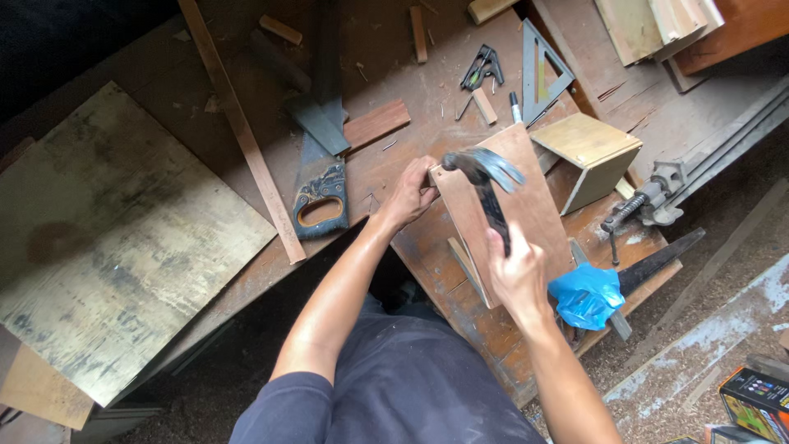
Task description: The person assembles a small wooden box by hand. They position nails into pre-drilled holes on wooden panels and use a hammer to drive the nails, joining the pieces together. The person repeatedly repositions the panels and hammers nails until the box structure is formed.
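Hammer (485,177) is in my right hand (516,275), fingers closed around its dark handle, the blurred head above the top edge of a brown board (505,214) standing on the workbench (394,49). My left hand (411,193) pinches that board's upper left corner. I cannot see any nail.

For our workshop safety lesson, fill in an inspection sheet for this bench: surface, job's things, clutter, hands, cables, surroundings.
Surface: worn wooden workbench, dusty, scratched.
Job's things: claw hammer over a brown plywood panel.
Clutter: handsaw, set square, small open plywood box, blue plastic bag, offcuts.
Hands: right hand grips the hammer handle; left hand has its fingers at the panel's top corner.
Cables: nothing seen.
Surroundings: stained plywood sheet at left, sawdust-strewn floor.
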